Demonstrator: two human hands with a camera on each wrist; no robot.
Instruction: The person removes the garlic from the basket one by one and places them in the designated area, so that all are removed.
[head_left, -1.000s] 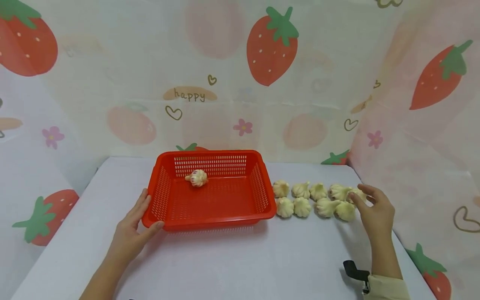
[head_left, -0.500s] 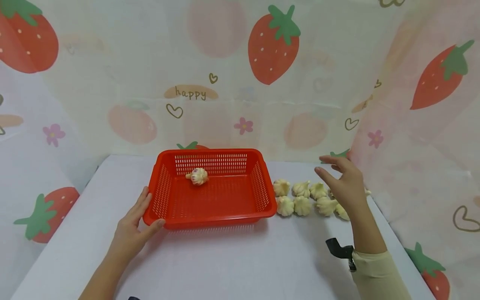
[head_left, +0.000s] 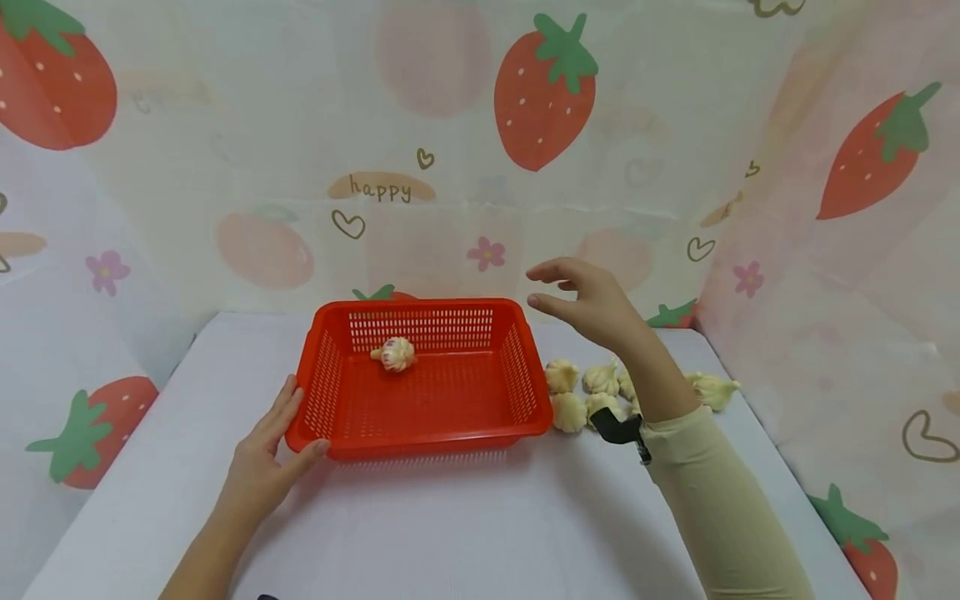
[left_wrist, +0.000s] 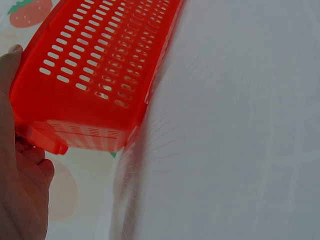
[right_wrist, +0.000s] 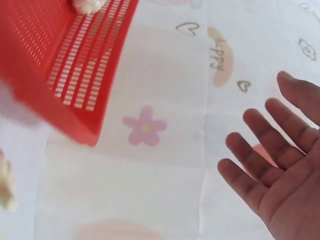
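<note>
A red slotted plastic basket (head_left: 420, 400) stands on the white table with one garlic bulb (head_left: 396, 354) inside, near its back left. My left hand (head_left: 258, 471) holds the basket's front left corner; its thumb is on the front rim and its fingers are along the left side. In the left wrist view, fingers (left_wrist: 37, 165) bend beneath the basket's rim. My right hand (head_left: 588, 304) hangs in the air, just right of and above the basket's back right corner. The right wrist view shows its palm (right_wrist: 295, 195) bare and fingers apart, touching nothing.
Several garlic bulbs (head_left: 568, 412) lie in two rows right of the basket, partly hidden by my right forearm. Another garlic bulb (head_left: 712, 390) shows beyond the arm. A strawberry-printed curtain (head_left: 450, 167) closes off the back and sides of the table.
My right hand has risen from the rightmost garlic bulbs and swung left toward the basket, with nothing in it. My left hand and the basket stay in place.
</note>
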